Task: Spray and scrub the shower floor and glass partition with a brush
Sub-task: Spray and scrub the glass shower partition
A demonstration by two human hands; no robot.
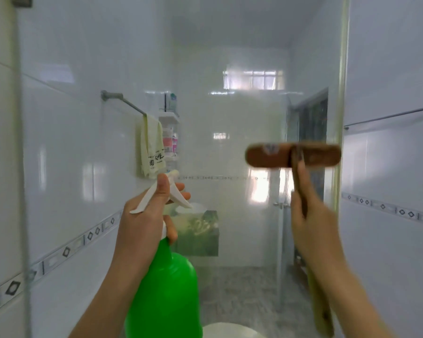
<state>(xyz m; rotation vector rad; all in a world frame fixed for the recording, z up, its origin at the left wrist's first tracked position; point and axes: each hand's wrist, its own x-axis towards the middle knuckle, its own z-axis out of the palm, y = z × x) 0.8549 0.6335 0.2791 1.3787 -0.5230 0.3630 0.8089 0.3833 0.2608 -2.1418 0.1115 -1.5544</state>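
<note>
My left hand (144, 215) grips the neck of a green spray bottle (166, 293) with a white trigger head, fingers on the trigger, nozzle towards the glass partition (230, 130). My right hand (308, 223) holds the wooden handle of a brown brush (293, 156), index finger stretched up along the handle. The wide brush head lies flat against the glass at about chest height and looks blurred. The speckled grey floor (242, 289) shows through the glass below.
Seen through the glass are a pale towel (152, 147) on a wall rail, a corner shelf (170, 132) with bottles, a white toilet rim (227, 330) at the bottom and a dark doorway (308, 142). The glass edge (342, 118) runs vertically at right. White tiled walls surround.
</note>
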